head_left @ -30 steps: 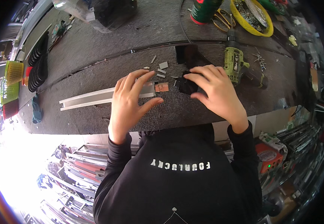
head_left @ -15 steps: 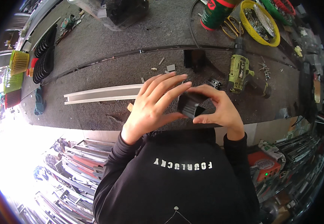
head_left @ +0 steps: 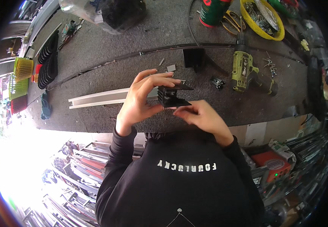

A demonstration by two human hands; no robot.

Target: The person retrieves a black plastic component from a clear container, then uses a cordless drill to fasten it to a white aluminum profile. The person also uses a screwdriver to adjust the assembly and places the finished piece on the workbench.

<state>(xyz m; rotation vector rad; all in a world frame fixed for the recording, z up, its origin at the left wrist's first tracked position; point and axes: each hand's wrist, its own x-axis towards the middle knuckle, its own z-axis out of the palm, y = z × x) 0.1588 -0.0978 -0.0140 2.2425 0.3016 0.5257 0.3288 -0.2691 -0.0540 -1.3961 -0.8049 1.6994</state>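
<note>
My left hand point(head_left: 143, 99) holds a small black finned metal block point(head_left: 171, 95) above the grey carpeted bench point(head_left: 141, 41), fingers over its top and thumb beneath. My right hand point(head_left: 201, 118) is just below and right of the block, its fingertips touching the block's lower edge. A white aluminium channel point(head_left: 99, 99) lies on the bench behind my left hand. A second black finned block point(head_left: 194, 57) stands farther back on the bench.
A yellow-green cordless drill point(head_left: 245, 72) lies at the right with loose screws point(head_left: 269, 64) beside it. A yellow bowl of screws point(head_left: 264, 19), a green can point(head_left: 213, 11) and scissors point(head_left: 234, 19) sit at the back. Black rings point(head_left: 48, 60) are stacked at the left.
The black block has been lifted off the bench and turned in my hands. My right hand has dropped from over the block to under its lower edge.
</note>
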